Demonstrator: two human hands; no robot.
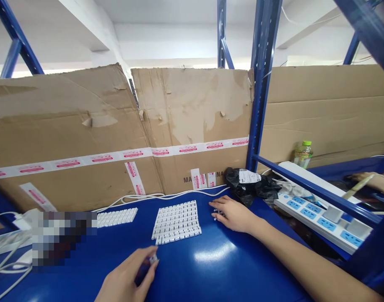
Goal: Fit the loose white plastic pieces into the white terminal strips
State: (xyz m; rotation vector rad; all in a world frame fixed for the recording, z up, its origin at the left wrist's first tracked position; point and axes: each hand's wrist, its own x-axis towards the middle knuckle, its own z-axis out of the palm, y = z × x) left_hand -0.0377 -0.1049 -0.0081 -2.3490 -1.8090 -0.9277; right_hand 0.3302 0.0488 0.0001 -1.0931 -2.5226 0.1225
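Note:
My left hand [129,274] lies at the bottom of the view, pinching a small white plastic piece [153,259] between thumb and fingers. My right hand [232,214] rests on the blue tabletop [192,277], its fingertips over a few small white pieces [217,214]. Between my hands sits a block of white labelled pieces joined in rows [176,222]. Further left lies a narrower white strip of similar pieces [116,217]. A pixelated patch [63,237] hides whatever is at the left.
Taped cardboard sheets [116,134] stand behind the table, between blue steel rack uprights [263,79]. On the right are a black plastic bag [248,186], a white power strip [317,218] and a green-capped bottle [303,154]. Another person's forearm [371,180] shows beyond a blue rail.

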